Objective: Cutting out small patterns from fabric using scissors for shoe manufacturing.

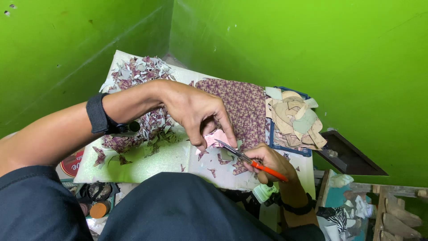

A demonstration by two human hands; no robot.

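Left hand: the left hand [198, 111] reached in from the left over the board, thumb and fingers pinched shut on a small pink piece [215, 137] at its near edge.
Right hand: the right hand [267, 161] came up from below, fist curled tight round the scissors [249, 161], its orange handle sticking out toward the wrist.
Pink piece: one only, held just beneath the left fingertips, its lower right edge touching the open blades; it lay up and to the left of the right hand.
Scissors: one pair, grey blades parted and pointing up-left, tips at the pink piece.
Patterned sheet: one large piece of purple and tan woven-look sheet [240, 107] lay flat behind the hands, partly under the left hand.
Board: one pale, glittery board [147, 160] rested across the person's lap and carried everything.
Scraps: two loose heaps of patterned offcuts, one at the far left corner [133, 71] and one under the left forearm [147, 129]; single chips lay scattered near the scissors, too many and too small to count.
Cut shapes: one pile of tan and pale green cut shapes [294, 118] sat on a blue-edged tray [287, 149] to the right of the sheet.
Wristbands: two, a black band on the left wrist [96, 113] and a dark band on the right wrist [296, 209].
Walls: bright green walls [312, 44] met in a corner behind the board.
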